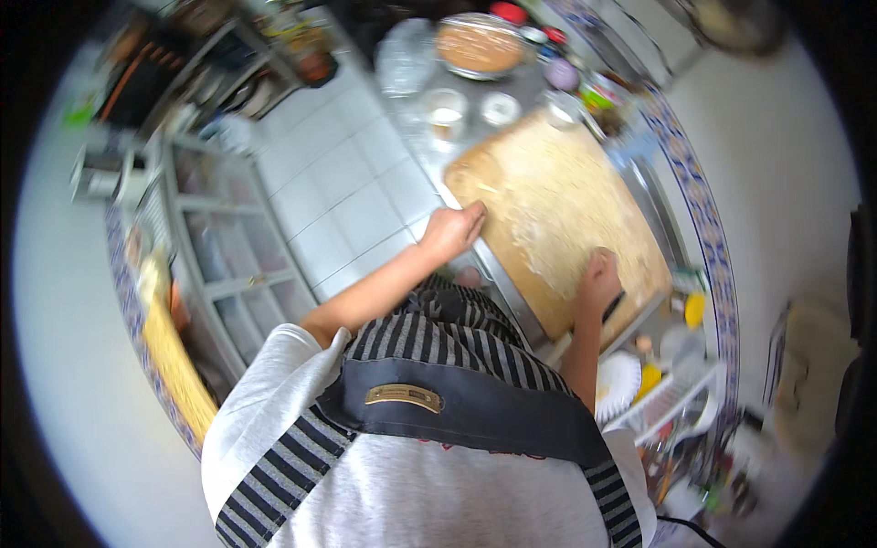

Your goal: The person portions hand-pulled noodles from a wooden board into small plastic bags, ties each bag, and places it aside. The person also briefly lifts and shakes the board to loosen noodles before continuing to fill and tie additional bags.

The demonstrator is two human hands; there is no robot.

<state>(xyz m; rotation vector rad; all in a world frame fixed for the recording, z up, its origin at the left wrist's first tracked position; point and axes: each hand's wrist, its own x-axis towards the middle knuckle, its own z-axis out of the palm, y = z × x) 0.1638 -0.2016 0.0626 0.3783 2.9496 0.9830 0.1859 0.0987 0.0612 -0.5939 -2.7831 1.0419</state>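
A wooden board [639,247] lies on the counter, coated with pale flour; a thin, whitish floury layer [544,242], perhaps dough, spreads over its middle. At the board's left edge is my left hand [452,231], its fingers curled closed. My right hand [599,279] makes a fist over the board's nearer right part. Blur and the angle hide whatever either hand may hold. A dark strip [613,306] shows beside my right wrist; I cannot tell what it is.
Beyond the board stand a clear cup [445,111], a white round container [500,109] and a covered bowl of brown food [479,46]. A white dish rack [671,402] is at the lower right. Left of the tiled floor [343,178] stands a glass-fronted cabinet [224,210].
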